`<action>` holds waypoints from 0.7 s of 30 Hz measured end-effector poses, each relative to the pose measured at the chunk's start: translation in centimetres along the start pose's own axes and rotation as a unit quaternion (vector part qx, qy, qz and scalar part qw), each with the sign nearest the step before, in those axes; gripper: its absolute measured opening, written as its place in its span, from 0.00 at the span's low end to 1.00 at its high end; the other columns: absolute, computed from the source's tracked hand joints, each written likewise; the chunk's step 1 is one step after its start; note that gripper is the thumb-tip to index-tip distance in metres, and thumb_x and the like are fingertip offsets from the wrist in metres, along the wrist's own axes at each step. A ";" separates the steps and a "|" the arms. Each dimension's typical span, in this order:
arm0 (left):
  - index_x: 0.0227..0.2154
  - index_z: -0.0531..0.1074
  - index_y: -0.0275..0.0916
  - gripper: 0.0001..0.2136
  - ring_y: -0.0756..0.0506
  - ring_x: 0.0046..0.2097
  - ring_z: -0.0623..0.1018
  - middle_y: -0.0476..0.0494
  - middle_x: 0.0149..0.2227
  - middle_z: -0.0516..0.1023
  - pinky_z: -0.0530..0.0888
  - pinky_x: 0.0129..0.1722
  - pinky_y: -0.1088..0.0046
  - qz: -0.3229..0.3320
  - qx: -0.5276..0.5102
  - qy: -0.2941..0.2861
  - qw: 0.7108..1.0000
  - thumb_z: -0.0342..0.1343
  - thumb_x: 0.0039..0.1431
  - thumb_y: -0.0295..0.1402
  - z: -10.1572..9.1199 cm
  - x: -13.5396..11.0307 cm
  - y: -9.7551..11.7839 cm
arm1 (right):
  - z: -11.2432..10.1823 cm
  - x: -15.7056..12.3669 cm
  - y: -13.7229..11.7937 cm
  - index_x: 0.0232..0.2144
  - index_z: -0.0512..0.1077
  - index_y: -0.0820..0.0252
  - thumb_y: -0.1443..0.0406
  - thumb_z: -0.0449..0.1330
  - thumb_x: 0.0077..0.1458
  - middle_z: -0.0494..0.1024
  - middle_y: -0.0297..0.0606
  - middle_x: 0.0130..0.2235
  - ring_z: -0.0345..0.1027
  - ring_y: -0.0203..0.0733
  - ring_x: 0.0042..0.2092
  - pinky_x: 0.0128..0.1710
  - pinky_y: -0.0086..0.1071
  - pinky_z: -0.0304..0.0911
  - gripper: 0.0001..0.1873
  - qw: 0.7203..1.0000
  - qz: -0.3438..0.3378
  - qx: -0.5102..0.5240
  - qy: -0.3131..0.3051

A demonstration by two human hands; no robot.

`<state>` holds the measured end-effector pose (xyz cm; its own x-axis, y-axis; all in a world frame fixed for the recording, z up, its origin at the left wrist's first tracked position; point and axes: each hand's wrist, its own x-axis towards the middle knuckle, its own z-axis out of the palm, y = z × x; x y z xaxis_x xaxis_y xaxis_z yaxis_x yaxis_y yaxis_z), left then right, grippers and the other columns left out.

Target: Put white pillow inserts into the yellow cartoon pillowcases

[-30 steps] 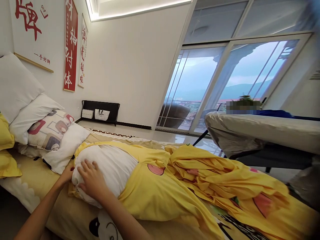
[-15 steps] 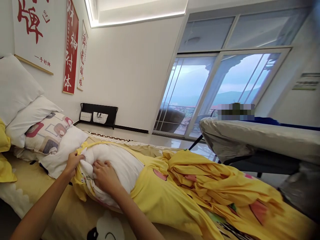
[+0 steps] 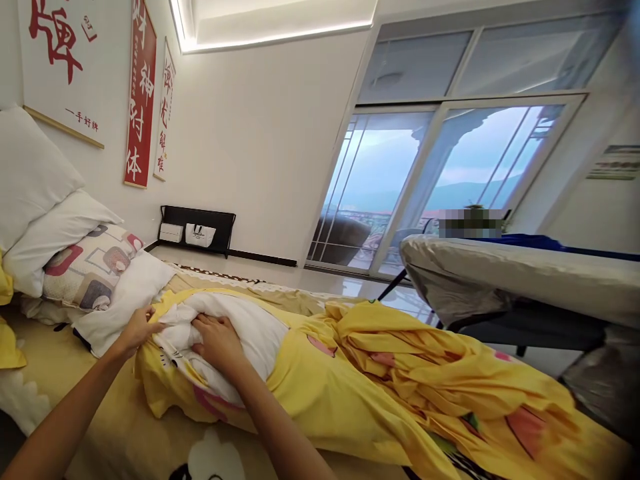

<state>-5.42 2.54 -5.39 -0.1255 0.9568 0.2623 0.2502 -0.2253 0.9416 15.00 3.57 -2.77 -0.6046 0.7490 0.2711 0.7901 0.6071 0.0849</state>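
A white quilt insert (image 3: 250, 333) lies on the bed, partly inside a yellow printed duvet cover (image 3: 350, 387). My left hand (image 3: 136, 328) pinches the open edge of the yellow cover at the insert's near corner. My right hand (image 3: 216, 341) rests on top of the white insert with fingers curled, pressing it down. The rest of the cover lies bunched in folds toward the right.
White and patterned pillows (image 3: 90, 270) are stacked at the left against the wall. A grey ironing board (image 3: 525, 273) stands beyond the bed on the right. A low black shelf (image 3: 197, 230) sits by the far wall, beside large glass doors (image 3: 425, 187).
My left hand has come up from under the insert's corner and taken hold of the yellow cover's edge, pulling it outward. My right hand slid a little to the right on the insert.
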 end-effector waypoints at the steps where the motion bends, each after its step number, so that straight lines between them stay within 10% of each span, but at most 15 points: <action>1: 0.25 0.62 0.37 0.09 0.51 0.27 0.67 0.55 0.24 0.65 0.61 0.26 0.79 0.004 0.036 0.019 0.999 0.57 0.41 0.32 0.0 0.4 0.1 | 0.5 -0.1 -0.7 0.46 0.71 0.62 0.64 0.56 0.51 0.72 0.47 0.52 0.63 0.49 0.53 0.51 0.45 0.50 0.19 1.000 -0.019 -0.003 -0.014; 7: 0.21 0.57 0.40 0.10 0.51 0.27 0.64 0.55 0.21 0.60 0.54 0.26 0.76 0.021 0.281 0.057 0.958 0.53 0.38 0.22 1.4 2.1 -1.4 | 3.2 -1.4 -3.0 0.35 0.75 0.64 0.69 0.57 0.48 0.77 0.45 0.44 0.67 0.45 0.49 0.50 0.40 0.51 0.11 0.990 -0.109 0.008 -0.092; 15: 0.41 0.61 0.39 0.19 0.42 0.39 0.73 0.42 0.37 0.72 0.63 0.35 0.72 -0.020 0.386 -0.038 0.922 0.53 0.43 0.31 -2.1 -3.0 -3.9 | -0.6 -0.2 -3.3 0.41 0.75 0.57 0.53 0.57 0.52 0.79 0.40 0.42 0.70 0.46 0.45 0.46 0.38 0.56 0.19 0.992 -0.053 0.098 -0.052; 21: 0.35 0.60 0.40 0.14 0.44 0.42 0.71 0.43 0.39 0.71 0.63 0.38 0.73 0.043 0.388 0.002 0.921 0.49 0.41 0.25 -1.9 -4.0 -2.5 | 2.7 -1.4 -5.2 0.48 0.71 0.54 0.67 0.52 0.54 0.78 0.39 0.39 0.68 0.43 0.44 0.47 0.39 0.55 0.19 0.975 -0.217 0.019 -0.047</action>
<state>-7.36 -1.05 -8.37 -0.0764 0.9403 0.3315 0.8696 -0.0998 0.4835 11.46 0.08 -6.17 -0.8892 0.4393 0.1275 0.4545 0.8802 0.1366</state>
